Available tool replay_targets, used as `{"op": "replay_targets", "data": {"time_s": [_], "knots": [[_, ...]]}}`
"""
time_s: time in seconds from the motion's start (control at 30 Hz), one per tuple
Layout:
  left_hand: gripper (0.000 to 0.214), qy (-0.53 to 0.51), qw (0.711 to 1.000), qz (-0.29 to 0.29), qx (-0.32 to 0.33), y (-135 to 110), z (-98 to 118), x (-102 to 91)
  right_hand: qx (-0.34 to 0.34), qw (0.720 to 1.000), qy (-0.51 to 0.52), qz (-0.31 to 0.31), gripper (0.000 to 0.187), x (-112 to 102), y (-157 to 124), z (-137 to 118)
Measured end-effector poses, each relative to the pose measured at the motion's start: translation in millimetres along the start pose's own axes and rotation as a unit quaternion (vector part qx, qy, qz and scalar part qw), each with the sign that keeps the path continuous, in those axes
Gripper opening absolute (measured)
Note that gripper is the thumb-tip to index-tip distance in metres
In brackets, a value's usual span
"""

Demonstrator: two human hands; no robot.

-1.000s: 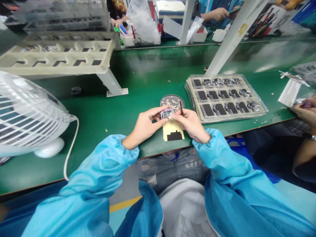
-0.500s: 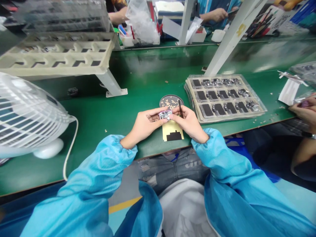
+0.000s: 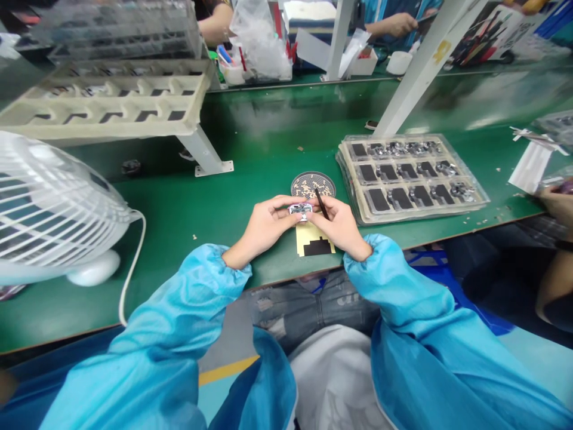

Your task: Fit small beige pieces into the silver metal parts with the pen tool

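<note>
My left hand pinches a small silvery part between thumb and fingers, just above the green bench. My right hand touches the same part from the right and also grips thin dark tweezers, which point up and away. Directly under both hands lies a yellow backing sheet with a black stepped sticker on it. A round perforated disc sits on the bench just beyond my fingers.
A stack of clear trays with black and metal parts lies right of the disc. A white desk fan stands at the left. A beige rack on a white stand is at the back left. Another person's hand is at the right edge.
The small part has been turned in my fingers and now shows edge-on. The tweezers have tilted further to the left. My right hand has shifted slightly towards the left.
</note>
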State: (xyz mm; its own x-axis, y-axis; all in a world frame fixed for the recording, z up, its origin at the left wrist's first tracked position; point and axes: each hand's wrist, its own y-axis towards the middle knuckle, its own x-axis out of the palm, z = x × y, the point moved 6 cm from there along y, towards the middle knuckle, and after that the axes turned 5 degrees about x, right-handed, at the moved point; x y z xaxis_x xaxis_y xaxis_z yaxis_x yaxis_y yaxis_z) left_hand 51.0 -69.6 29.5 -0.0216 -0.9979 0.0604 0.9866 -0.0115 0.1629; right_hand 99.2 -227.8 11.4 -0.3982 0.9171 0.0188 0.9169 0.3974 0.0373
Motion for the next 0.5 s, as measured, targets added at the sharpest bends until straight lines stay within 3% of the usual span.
{"op": "replay_targets", "data": {"time_s": [0.27,0.5], "knots": [[0.048,0.030,0.999,-0.010,0.007,-0.5,-10.2,1.6,0.012,1.000,-0.025,0.014,0.040,-4.6,-2.8,3.1],[0.040,0.153,0.988,0.018,0.032,-0.3,-6.8,-1.7,-0.014,0.999,-0.027,0.015,0.036,-5.0,-5.4,-0.9]]}}
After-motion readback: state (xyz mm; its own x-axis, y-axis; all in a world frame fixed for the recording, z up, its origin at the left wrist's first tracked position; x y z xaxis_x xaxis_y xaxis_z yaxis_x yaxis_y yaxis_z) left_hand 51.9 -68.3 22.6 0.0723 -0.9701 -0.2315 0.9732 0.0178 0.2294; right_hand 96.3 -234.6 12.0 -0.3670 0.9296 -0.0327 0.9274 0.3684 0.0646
